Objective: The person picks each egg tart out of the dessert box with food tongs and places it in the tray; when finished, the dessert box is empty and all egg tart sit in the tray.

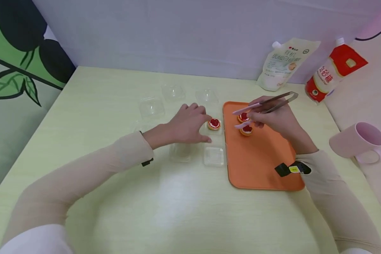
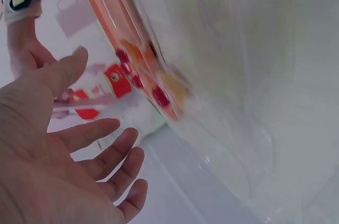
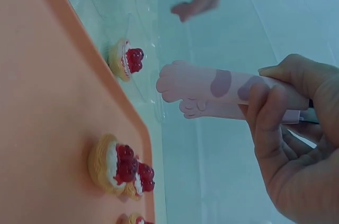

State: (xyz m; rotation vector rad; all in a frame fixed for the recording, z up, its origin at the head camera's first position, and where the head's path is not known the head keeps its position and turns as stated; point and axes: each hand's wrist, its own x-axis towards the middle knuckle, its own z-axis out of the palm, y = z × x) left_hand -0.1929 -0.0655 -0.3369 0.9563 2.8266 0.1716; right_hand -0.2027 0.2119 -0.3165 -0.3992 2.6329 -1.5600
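My right hand [image 1: 280, 118] grips metal tongs [image 1: 285, 99] with pink paw-shaped tips, held above an orange tray [image 1: 257, 162]. Nothing is pinched between the tips, which stand apart. Below them on the tray sit small tarts topped with cream and red berries [image 3: 108, 166]. Another berry tart [image 1: 214, 124] stands left of the tray in a clear plastic container, seen also in the right wrist view [image 3: 126, 60]. My left hand [image 1: 190, 125] hovers beside that tart, fingers spread and holding nothing. In the left wrist view its palm [image 2: 58, 155] shows bare.
Several clear plastic containers and lids [image 1: 151, 107] lie left of the tray, one of them an open square box [image 1: 213, 156] near the tray's edge. At the back right stand a white pouch [image 1: 284, 65] and a red bag [image 1: 331, 72]. A pink mug [image 1: 357, 140] stands at the right.
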